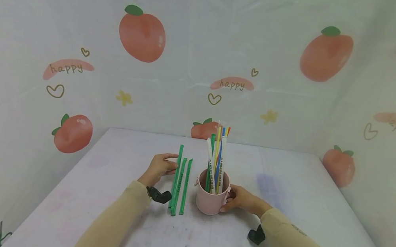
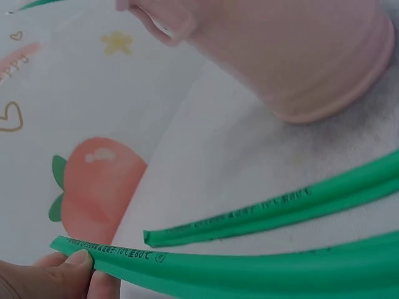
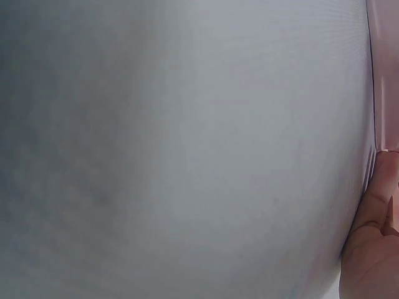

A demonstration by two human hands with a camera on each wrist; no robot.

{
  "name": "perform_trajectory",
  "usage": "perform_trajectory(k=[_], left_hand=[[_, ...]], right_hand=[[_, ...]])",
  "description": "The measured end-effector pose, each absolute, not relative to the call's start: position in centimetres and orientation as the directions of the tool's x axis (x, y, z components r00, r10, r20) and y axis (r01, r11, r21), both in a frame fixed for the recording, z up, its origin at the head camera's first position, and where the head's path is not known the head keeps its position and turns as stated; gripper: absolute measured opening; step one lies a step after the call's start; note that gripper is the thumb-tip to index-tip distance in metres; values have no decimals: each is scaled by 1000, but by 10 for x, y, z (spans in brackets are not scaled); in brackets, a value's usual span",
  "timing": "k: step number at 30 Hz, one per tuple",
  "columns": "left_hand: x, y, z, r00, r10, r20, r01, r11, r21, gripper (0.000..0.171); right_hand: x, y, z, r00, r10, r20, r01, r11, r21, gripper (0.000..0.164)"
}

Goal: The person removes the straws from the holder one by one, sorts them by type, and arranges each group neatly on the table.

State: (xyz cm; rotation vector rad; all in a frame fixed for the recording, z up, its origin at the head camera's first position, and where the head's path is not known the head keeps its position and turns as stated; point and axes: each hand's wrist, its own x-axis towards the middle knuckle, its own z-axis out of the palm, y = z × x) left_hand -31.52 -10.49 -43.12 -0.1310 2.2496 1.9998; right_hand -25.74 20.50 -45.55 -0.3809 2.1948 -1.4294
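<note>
My left hand (image 1: pixel 157 170) pinches the far end of a green paper-wrapped straw (image 2: pixel 206 271) between thumb and finger, as the left wrist view shows. Two more green wrapped straws, a middle one (image 1: pixel 179 185) and a right one (image 1: pixel 186 186), lie side by side just right of it. A pink bucket-shaped cup (image 1: pixel 207 204) stands upright on the table, holding several straws (image 1: pixel 221 157) in white, green, yellow and blue. On the cup's right side, by its small handle, my right hand (image 1: pixel 246 201) grips it; the right wrist view catches only the thumb area and the cup's edge.
The white table (image 1: pixel 103 217) meets a pale curtain (image 1: pixel 191 39) printed with fruit, hearts and the word "happy" at the back and sides. Black wrist cameras sit at both wrists, near the left straw (image 1: pixel 173 194) and over the tabletop. A green cord (image 1: pixel 0 235) shows at lower left.
</note>
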Motion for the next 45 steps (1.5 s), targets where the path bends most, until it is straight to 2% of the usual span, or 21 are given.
perform_trajectory(k=[16,45], left_hand=[[-317,-110,-447,-975,7,-221,-213,236,948,42],[-325,-106,-454,-973,-20,-229,-219,388,895,41]], right_hand=[[-256,204,-457,-844,-472,-256,39,423,-905,57],[-259,206,-458,-843,-469,-265,49,424,-905,54]])
